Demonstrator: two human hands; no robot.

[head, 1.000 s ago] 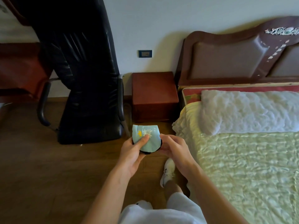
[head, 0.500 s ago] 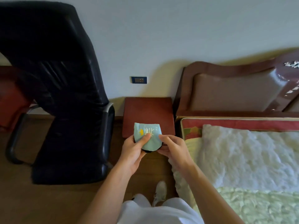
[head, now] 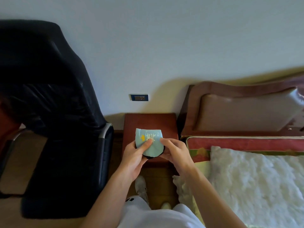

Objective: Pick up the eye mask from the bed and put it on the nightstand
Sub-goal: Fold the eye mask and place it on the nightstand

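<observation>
The eye mask (head: 150, 142) is light blue with a yellow print and a black underside, folded over. Both hands hold it in the air above the front part of the reddish-brown nightstand (head: 149, 122). My left hand (head: 134, 157) grips its left side with the thumb pressed on the front. My right hand (head: 176, 154) holds its right edge with the fingertips. The mask's lower part is hidden behind my fingers. To the right lies the bed (head: 256, 181) with a white fluffy cover.
A black leather office chair (head: 54, 112) stands close on the left of the nightstand. The padded headboard (head: 243, 111) rises on the right. A wall socket (head: 139, 97) sits above the nightstand. My shoes (head: 141, 186) stand on the wooden floor in front of it.
I have stepped closer to the nightstand, which now lies directly under the mask. Both hands keep the same grip on the mask.
</observation>
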